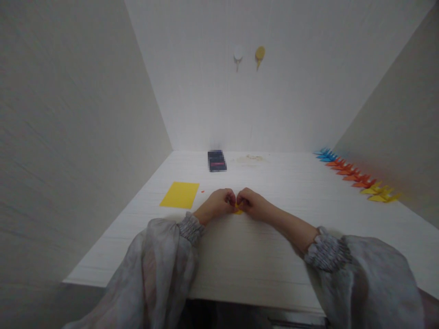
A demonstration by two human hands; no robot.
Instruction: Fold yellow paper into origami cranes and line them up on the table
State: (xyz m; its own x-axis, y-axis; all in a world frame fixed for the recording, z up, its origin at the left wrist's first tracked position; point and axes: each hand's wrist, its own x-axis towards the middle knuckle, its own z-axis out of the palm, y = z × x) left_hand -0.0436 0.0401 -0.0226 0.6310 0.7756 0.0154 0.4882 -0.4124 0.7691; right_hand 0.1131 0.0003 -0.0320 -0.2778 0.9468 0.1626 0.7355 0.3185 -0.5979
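Observation:
Both my hands meet over the middle of the white table. My left hand [222,201] is closed, its fingertips pinching a small piece of folded yellow paper [238,210]. From the other side my right hand [250,203] grips the same paper with curled fingers. Most of the folded paper is hidden behind the fingers, so its shape cannot be made out. Left of my hands, a flat yellow paper sheet [180,195] lies on the table.
A row of folded paper figures [356,176], blue, orange and yellow, runs along the right wall. A dark, blurred-out object [216,161] lies near the back wall. Two hooks, one white [238,55] and one yellow [260,53], hang above. The table's front edge [254,302] is close.

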